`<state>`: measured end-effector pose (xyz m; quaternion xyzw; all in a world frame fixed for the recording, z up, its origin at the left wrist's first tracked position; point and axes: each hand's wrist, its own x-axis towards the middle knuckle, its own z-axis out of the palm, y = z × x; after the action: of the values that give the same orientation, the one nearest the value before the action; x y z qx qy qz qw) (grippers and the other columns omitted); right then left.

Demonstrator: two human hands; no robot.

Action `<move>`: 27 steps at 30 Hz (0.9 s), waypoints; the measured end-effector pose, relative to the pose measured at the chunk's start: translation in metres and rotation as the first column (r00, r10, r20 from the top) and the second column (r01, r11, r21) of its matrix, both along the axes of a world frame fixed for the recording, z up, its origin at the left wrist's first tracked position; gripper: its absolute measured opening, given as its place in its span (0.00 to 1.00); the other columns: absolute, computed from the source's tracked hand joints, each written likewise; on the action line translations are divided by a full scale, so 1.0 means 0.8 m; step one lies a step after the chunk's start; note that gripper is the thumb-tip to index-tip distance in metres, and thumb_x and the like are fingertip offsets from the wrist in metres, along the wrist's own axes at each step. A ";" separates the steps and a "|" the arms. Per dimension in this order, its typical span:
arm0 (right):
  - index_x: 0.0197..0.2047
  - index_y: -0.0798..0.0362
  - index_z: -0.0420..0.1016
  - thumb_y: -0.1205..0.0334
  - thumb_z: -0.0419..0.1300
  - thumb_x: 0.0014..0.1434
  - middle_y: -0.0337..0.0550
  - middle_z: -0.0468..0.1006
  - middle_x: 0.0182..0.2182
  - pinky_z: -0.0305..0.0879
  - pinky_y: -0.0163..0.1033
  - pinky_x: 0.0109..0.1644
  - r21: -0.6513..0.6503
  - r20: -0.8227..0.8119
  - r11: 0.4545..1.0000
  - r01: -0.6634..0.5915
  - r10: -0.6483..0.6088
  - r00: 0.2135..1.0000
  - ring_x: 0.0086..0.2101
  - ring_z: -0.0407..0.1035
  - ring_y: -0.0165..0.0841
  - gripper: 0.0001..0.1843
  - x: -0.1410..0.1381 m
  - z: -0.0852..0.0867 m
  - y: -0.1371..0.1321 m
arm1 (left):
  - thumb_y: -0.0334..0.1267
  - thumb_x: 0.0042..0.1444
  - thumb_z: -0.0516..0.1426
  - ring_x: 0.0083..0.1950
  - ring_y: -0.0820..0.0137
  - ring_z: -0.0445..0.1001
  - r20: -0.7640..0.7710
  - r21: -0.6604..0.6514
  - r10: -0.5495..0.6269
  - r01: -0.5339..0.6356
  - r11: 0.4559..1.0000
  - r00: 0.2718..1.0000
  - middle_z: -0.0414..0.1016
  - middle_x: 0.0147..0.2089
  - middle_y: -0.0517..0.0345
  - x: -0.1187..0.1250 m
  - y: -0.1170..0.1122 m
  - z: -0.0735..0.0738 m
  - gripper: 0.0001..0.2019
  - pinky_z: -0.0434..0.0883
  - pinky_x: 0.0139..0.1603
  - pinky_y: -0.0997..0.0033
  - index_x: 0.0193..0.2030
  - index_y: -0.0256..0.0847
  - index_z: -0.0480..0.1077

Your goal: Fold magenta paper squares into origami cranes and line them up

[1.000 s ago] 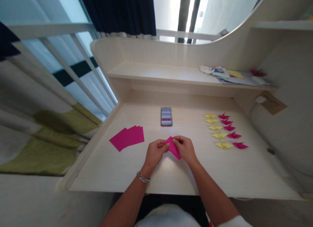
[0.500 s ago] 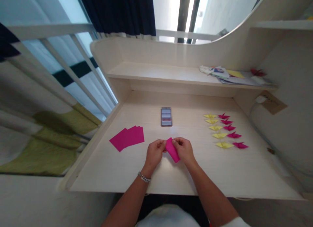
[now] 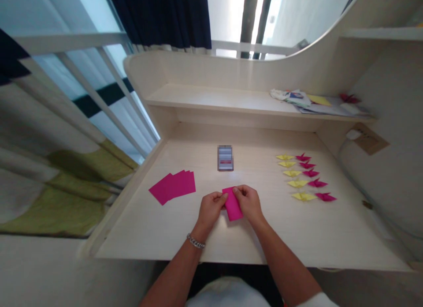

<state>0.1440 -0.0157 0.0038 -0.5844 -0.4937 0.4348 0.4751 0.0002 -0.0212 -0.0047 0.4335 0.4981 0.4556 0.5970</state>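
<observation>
Between my hands is a folded pink sheet of origami paper [image 3: 234,208], a narrow rectangle held just over the desk. My left hand [image 3: 211,206] pinches its left edge with thumb and fingers; a chain bracelet is on that wrist. At the upper right edge, my right hand [image 3: 248,202] grips the same paper, thumb on top. Left of my hands lies a fanned stack of pink paper squares [image 3: 176,185]. To the right, yellow paper cranes [image 3: 301,183] and pink paper cranes [image 3: 317,183] stand in two columns, several of each.
A phone [image 3: 225,158] lies on the desk [image 3: 139,236] beyond my hands. Papers [image 3: 310,102] rest on the raised shelf [image 3: 211,96] at the back. A cable [image 3: 355,183] runs down the right wall, and railings [image 3: 114,99] border the left side.
The folded pink paper has turned from slanted to more upright, and its face looks wider. Both hands keep their pinch and have barely shifted.
</observation>
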 end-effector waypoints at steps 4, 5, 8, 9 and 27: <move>0.30 0.56 0.75 0.53 0.60 0.51 0.43 0.77 0.25 0.64 0.35 0.30 -0.021 -0.089 0.997 -0.078 0.076 0.993 0.26 0.68 0.32 0.13 0.001 -0.003 0.005 | 0.48 0.45 0.64 0.23 0.72 0.70 -0.123 0.067 0.032 -0.024 0.998 0.992 0.75 0.22 0.56 -0.002 0.001 0.010 0.16 0.67 0.25 0.74 0.25 0.34 0.74; 0.30 0.56 0.75 0.53 0.61 0.51 0.43 0.77 0.25 0.63 0.35 0.30 -0.023 -0.089 0.996 -0.082 0.079 0.993 0.26 0.68 0.32 0.13 0.002 -0.003 0.006 | 0.48 0.45 0.64 0.23 0.72 0.70 -0.132 0.073 0.027 -0.017 0.997 0.991 0.75 0.22 0.56 -0.001 0.001 0.012 0.16 0.67 0.25 0.75 0.25 0.34 0.74; 0.29 0.56 0.76 0.54 0.60 0.51 0.42 0.76 0.24 0.62 0.35 0.29 -0.013 -0.049 0.999 -0.029 0.029 0.998 0.26 0.67 0.32 0.13 0.001 -0.004 0.008 | 0.49 0.46 0.63 0.27 0.70 0.73 -0.063 0.045 -0.009 0.012 0.999 0.998 0.76 0.25 0.55 0.003 0.000 0.011 0.16 0.70 0.29 0.72 0.29 0.34 0.75; 0.29 0.56 0.76 0.54 0.60 0.51 0.42 0.76 0.24 0.62 0.35 0.29 -0.006 -0.039 1.000 -0.003 0.003 0.999 0.26 0.67 0.32 0.13 0.001 -0.004 0.008 | 0.49 0.46 0.63 0.28 0.69 0.73 -0.024 0.024 -0.022 0.023 0.999 0.999 0.77 0.26 0.54 0.004 -0.001 0.009 0.16 0.71 0.31 0.71 0.30 0.34 0.76; 0.27 0.58 0.78 0.51 0.65 0.44 0.44 0.78 0.23 0.62 0.35 0.27 -0.030 -0.087 0.999 -0.028 0.025 0.996 0.23 0.67 0.31 0.16 0.003 -0.002 0.030 | 0.49 0.46 0.63 0.25 0.71 0.71 -0.010 -0.033 -0.057 0.057 0.998 0.998 0.76 0.25 0.54 0.004 -0.005 0.013 0.17 0.68 0.28 0.72 0.30 0.33 0.76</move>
<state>0.1468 0.0085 0.0022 -0.5657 -0.4737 0.4735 0.4810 0.0032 -0.0251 0.0058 0.4400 0.4964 0.4278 0.6140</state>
